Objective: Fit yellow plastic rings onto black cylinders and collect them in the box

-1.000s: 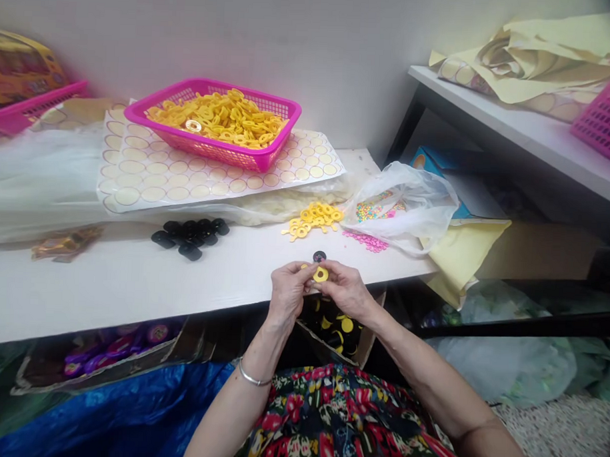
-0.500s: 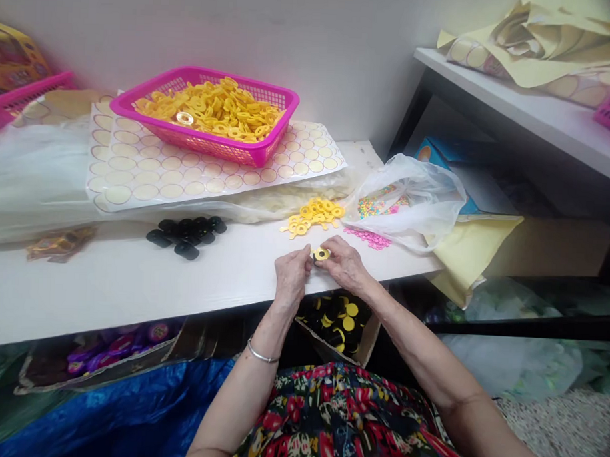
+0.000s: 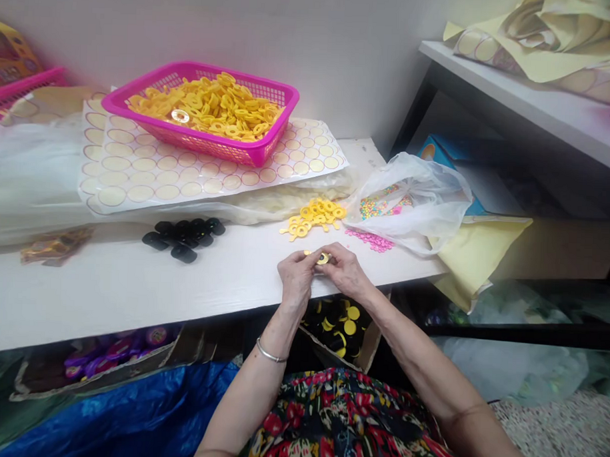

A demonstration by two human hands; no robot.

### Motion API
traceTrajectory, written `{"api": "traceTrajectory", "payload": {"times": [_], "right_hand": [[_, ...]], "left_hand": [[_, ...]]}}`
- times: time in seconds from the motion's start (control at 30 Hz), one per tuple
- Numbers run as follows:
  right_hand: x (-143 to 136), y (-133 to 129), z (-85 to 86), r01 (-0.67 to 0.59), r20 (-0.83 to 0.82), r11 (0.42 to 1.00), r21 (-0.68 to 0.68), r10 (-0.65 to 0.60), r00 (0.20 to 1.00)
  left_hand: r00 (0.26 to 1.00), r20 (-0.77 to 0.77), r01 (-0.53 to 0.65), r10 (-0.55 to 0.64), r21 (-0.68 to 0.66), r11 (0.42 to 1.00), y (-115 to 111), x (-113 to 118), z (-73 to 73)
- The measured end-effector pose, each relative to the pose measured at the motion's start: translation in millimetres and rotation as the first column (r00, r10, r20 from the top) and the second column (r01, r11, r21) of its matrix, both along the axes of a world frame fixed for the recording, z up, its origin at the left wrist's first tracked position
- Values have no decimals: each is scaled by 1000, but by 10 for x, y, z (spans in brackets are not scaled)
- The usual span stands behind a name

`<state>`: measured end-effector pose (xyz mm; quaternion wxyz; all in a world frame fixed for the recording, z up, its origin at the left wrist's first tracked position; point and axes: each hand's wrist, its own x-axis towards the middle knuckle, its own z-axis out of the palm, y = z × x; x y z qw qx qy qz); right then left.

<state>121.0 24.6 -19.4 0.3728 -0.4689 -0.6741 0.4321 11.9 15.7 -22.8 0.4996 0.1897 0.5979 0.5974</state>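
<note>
Both my hands meet at the front of the white table, closed around a small yellow ring piece (image 3: 324,258) with a dark centre. My left hand (image 3: 298,273) pinches it from the left, and my right hand (image 3: 344,270) grips its right side. A black part under the ring is mostly hidden by my fingers. Just beyond my hands lies a small heap of yellow ring pieces with tabs (image 3: 313,217). Tiny pink pieces (image 3: 372,241) are scattered to the right of that heap. Several black rounded caps (image 3: 185,234) sit further left.
A pink basket (image 3: 260,153) full of yellow rings stands on sticker sheets (image 3: 169,184). An open plastic bag (image 3: 436,200) holds colourful bits. Below the table edge, a box (image 3: 373,344) contains black and yellow pieces. A shelf (image 3: 530,96) juts out at upper right.
My left hand has closed in on the ring piece, its fingers now over the left side. The ring looks tilted flatter than before. The whole view has shifted slightly.
</note>
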Motion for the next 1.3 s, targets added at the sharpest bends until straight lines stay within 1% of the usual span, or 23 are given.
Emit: {"api": "traceTrajectory", "payload": {"times": [0.07, 0.17, 0.27, 0.37, 0.43, 0.5, 0.6, 0.67, 0.7, 0.73, 0.77, 0.83, 0.87, 0.93, 1.03, 1.1, 1.2, 1.3], "right_hand": [[-7, -8, 11, 15, -116, 995, -100, -26, 993], [-49, -8, -2, 82, -249, 958, -276, -154, 956], [-118, 2, -53, 150, -273, 895, -419, -282, 920], [-170, 24, -124, 169, -284, 814, -556, -377, 882], [-186, 48, -159, 165, -302, 777, -608, -418, 857], [-194, 69, -159, 171, -315, 755, -633, -453, 834], [-222, 64, -78, 196, -293, 727, -658, -487, 823], [-264, 57, -24, 195, -257, 701, -686, -484, 836], [-290, 66, -15, 180, -249, 685, -706, -479, 842], [-314, 86, -21, 168, -250, 679, -715, -473, 845], [-335, 112, -37, 166, -259, 691, -703, -467, 846], [-357, 158, -74, 182, -276, 739, -649, -452, 848], [-359, 164, -84, 187, -281, 753, -631, -446, 850], [-349, 138, -81, 187, -278, 761, -621, -437, 856], [-307, 78, -48, 196, -262, 754, -627, -441, 858], [-266, 81, -32, 205, -262, 747, -632, -455, 851], [-207, 143, -6, 213, -237, 732, -647, -459, 856], [-189, 167, 13, 241, -192, 746, -621, -443, 876]], "left_hand": [[1000, -22, -5, 5, 5, 1000, 1, 0, -4], [998, -57, 12, -11, 13, 1000, -10, -8, -15], [996, -76, 45, -46, -21, 999, -13, -23, -39], [995, -74, 64, -69, -63, 996, 17, -36, -83], [995, -73, 67, -72, -65, 996, 48, -40, -115], [994, -71, 83, -88, -66, 994, 68, -43, -121], [991, -69, 105, -114, -115, 988, 62, -58, -48], [995, -54, 72, -81, -150, 986, 67, -84, 13], [998, -20, 62, -66, -160, 985, 85, -101, 30], [998, 26, 67, -64, -164, 984, 116, -117, 35], [996, 69, 72, -61, -172, 982, 154, -128, 30], [994, 98, 71, -56, -159, 985, 215, -127, 8], [994, 93, 68, -55, -145, 987, 222, -114, -3], [997, 50, 56, -52, -94, 994, 182, -71, -17], [998, -36, 54, -55, -22, 998, 65, 0, -34], [995, -75, 69, -71, -23, 997, 38, 34, -45], [987, -121, 105, -110, -44, 993, 106, 52, -71], [973, -171, 150, -157, -52, 987, 171, 18, -108]]}}
